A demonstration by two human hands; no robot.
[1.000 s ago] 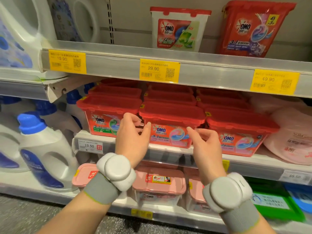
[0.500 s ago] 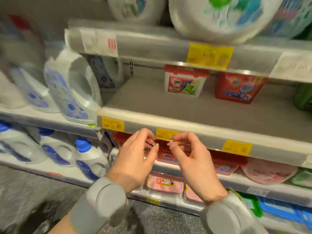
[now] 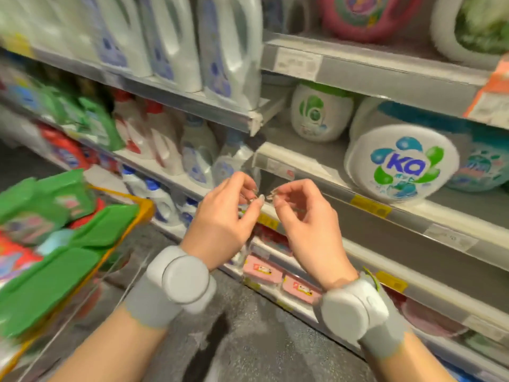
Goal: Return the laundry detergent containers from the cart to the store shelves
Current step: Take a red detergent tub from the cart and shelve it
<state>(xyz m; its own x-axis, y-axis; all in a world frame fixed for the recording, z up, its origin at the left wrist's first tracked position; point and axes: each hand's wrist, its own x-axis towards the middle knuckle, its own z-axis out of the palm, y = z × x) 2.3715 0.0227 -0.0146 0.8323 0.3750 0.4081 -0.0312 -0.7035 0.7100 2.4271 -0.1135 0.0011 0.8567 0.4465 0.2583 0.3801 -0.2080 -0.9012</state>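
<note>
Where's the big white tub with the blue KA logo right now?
In the head view, the KA tub lies on its side on a middle shelf at the right, above and right of the right hand, beside a teal tub.

Both hands [image 3: 267, 219] raised, fingers loosely curled

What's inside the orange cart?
Green-lidded detergent boxes and green pouches piled in the cart, with something red between. Whatever lies underneath is covered.
</note>
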